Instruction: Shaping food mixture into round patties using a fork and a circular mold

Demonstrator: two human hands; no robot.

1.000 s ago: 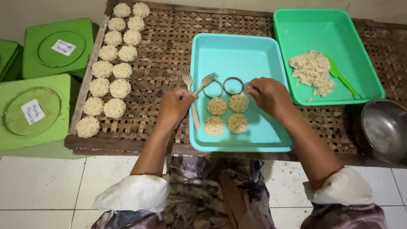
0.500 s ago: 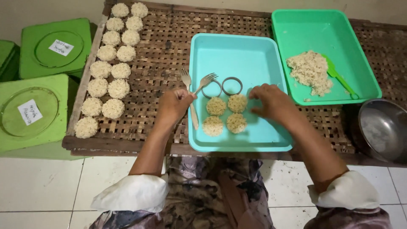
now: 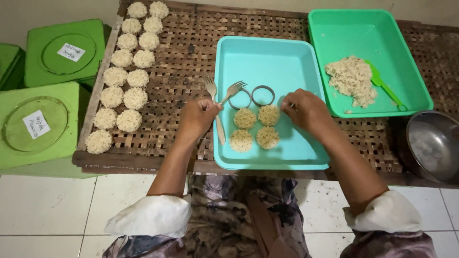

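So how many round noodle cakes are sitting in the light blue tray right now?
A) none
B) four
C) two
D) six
B: four round noodle cakes lie in a two-by-two block in the light blue tray, just below two empty metal rings, between the left hand and the right hand.
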